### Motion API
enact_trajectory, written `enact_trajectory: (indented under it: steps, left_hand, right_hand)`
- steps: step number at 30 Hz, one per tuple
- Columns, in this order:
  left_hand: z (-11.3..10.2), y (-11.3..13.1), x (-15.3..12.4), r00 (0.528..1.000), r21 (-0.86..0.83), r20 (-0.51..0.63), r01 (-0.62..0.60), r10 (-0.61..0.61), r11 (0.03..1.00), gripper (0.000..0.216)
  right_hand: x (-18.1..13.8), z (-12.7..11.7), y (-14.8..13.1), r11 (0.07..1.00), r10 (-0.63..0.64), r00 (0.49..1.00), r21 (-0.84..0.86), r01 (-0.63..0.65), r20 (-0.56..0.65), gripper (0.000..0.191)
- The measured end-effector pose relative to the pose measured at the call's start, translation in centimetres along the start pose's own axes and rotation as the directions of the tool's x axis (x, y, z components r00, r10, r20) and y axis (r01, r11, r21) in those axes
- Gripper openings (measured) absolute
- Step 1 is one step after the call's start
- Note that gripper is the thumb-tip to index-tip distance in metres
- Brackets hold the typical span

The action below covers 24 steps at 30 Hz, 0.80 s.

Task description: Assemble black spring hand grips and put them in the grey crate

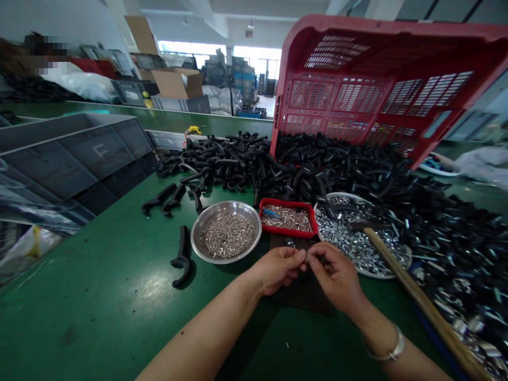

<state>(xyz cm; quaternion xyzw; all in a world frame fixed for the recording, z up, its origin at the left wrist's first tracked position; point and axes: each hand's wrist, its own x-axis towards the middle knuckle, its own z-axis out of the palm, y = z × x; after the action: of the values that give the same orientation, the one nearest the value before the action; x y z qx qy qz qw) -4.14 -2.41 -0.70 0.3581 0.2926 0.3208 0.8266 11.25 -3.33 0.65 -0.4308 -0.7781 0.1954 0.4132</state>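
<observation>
My left hand [282, 269] and my right hand [335, 272] meet fingertip to fingertip above a dark mat [307, 296]. Both are closed in a pinch, and what they hold is too small and too hidden to name. A shiny metal bit [291, 243] shows just behind my left fingers. Beyond the hands stands a red tray [288, 233] of small metal pins with a blue item among them. To its left, a steel bowl [193, 238] holds many tiny metal pieces. On the right, a white basin [387, 275] is full of shiny metal parts, with a wooden-handled hammer [391, 259] across it.
Black curved plastic handles [238, 164] are heaped across the back and right of the green table [130, 296]. One black handle [182, 259] lies alone left of the bowl. A red crate [280, 95] is tipped over the heap. Grey bins [79, 153] stand at left.
</observation>
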Motion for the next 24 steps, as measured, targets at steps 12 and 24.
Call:
enact_trajectory:
  steps: [12,24]
  left_hand:
    - [-1.5,1.5,-0.4,0.825,0.967,-0.231,0.137,0.515,0.213,0.016]
    - [-1.1,0.5,-0.3,0.846,0.972,-0.171,0.230,0.505,-0.055,0.018]
  right_hand:
    - [-1.3,1.5,2.9,0.765,-0.017,0.974,-0.624,0.157,0.225,0.018]
    - [-1.2,2.0,1.1,0.547,-0.032,0.948,-0.788,0.282,0.317,0.019]
